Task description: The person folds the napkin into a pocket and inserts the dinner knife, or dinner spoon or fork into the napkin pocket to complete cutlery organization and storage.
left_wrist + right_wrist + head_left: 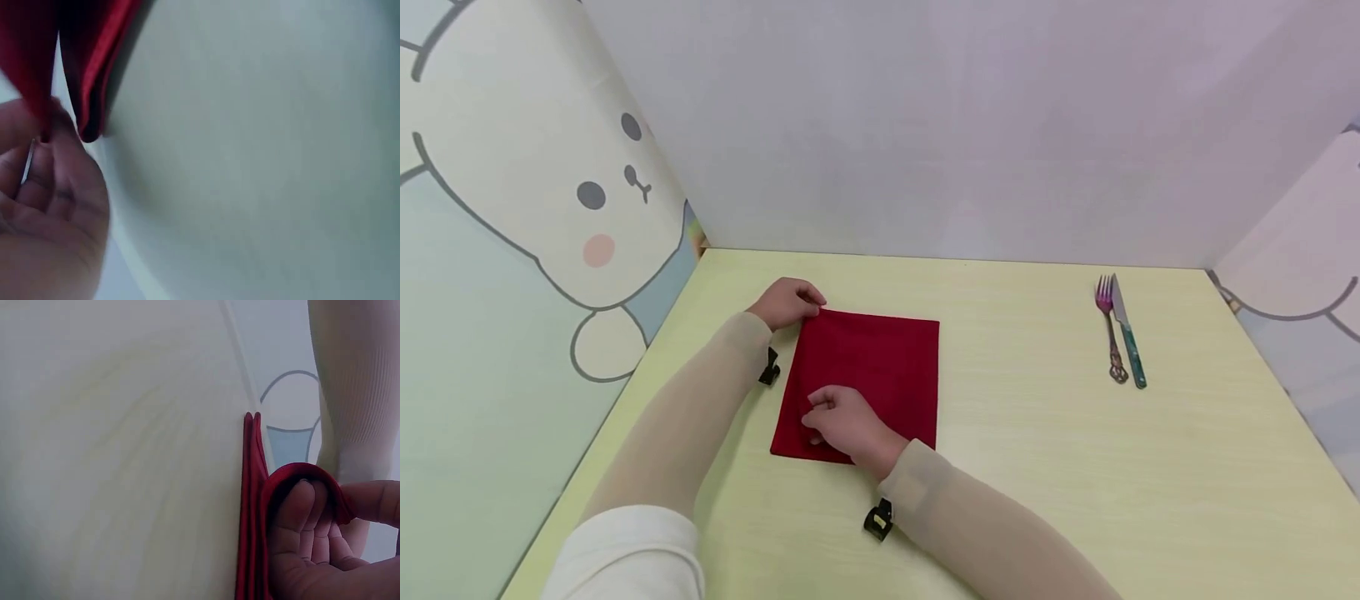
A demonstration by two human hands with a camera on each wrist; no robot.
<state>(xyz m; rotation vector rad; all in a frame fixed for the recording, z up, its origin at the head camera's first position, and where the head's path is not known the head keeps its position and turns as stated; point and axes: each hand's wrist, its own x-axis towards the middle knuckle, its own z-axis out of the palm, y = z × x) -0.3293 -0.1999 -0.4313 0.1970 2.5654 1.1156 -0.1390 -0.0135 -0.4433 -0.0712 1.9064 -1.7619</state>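
Observation:
A folded red cloth napkin (880, 358) lies on the pale table, left of the middle in the head view. My left hand (786, 302) pinches the napkin's far left corner between thumb and fingers. Seen from the left wrist, a red layer (28, 59) hangs from those fingertips, apart from the folded edge beside it. Over the napkin's near part, my right hand (852, 427) is curled. In the right wrist view, its thumb and fingers pinch a top layer (297, 470) that bends up over the fingers, beside several stacked folds. Part of the near edge is hidden by this hand.
A fork (1108, 329) and a knife (1130, 333) with a green handle lie side by side at the right of the table (1015, 467). A plain pale wall (955, 133) stands behind. Panels with cartoon animals (550, 167) flank the table.

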